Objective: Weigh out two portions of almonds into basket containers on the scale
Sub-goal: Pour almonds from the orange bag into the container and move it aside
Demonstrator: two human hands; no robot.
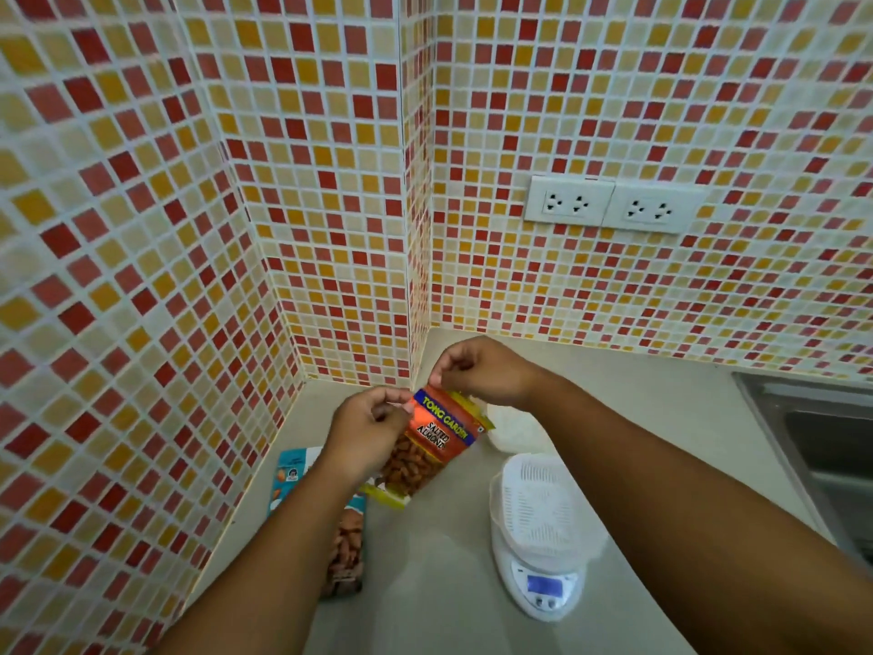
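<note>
Your work surface is a beige countertop (425, 583) set in a corner of mosaic-tiled wall (141, 229) (red, orange and cream squares). Two white double sockets (614, 205) sit side by side on the right-hand wall. A steel sink (822, 446) adjoins the counter's right edge.

Both hands (373, 425) (477, 371) pinch the almond packet (427, 446) top (above the counter (425, 560)).

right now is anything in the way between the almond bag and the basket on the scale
Nothing visible. Both hands, left hand and right hand, hold the almond bag by its top, up and left of the white basket on the scale. Only bare counter lies between them.
</note>
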